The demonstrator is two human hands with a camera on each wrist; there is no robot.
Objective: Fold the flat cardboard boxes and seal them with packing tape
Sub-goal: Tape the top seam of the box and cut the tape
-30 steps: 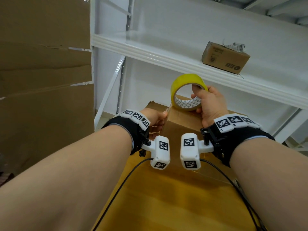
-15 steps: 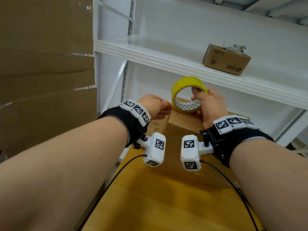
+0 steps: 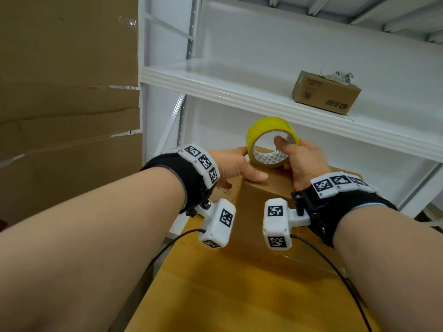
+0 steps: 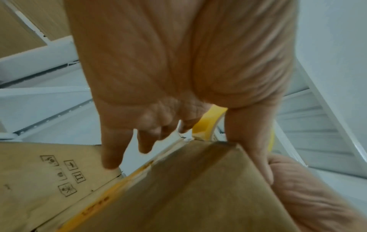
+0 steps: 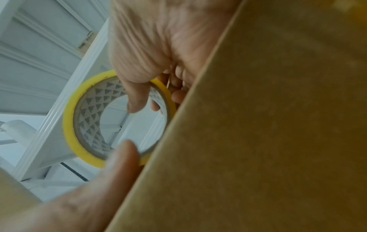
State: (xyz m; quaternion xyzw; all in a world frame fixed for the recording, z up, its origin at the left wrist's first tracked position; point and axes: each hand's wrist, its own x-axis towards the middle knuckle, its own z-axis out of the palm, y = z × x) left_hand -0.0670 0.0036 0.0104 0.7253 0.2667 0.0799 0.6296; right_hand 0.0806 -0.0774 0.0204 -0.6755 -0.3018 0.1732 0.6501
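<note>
Presently on hand, counted:

One roll of yellow packing tape (image 3: 272,142), standing on edge on top of the box, gripped by the right hand (image 3: 303,161): thumb hooked through the core, fingers curled round the far outer side. The inner core carries a printed triangle pattern.

One folded cardboard box (image 3: 263,200), directly under both hands, resting on a wooden tabletop (image 3: 239,295) that runs back beneath the forearms. A strip of yellow tape shows along one box edge in the left wrist view.

One left hand (image 3: 236,164), laid on the box's top left corner beside the roll, thumb flat along the top face, fingers reaching over the far edge, loosely bent, with the forefinger touching the roll; it grips nothing that can be seen.

One flat cardboard piece (image 4: 39,180), below the left fingers, printed with handling symbols.

One small brown carton (image 3: 326,95), above and beyond the right hand on a white shelf (image 3: 215,85); paper labels lie behind it.

Large cardboard sheets (image 3: 67,116), well left of the left hand; number cannot be told.

Two wrist cameras, one per wrist, each cabled.
</note>
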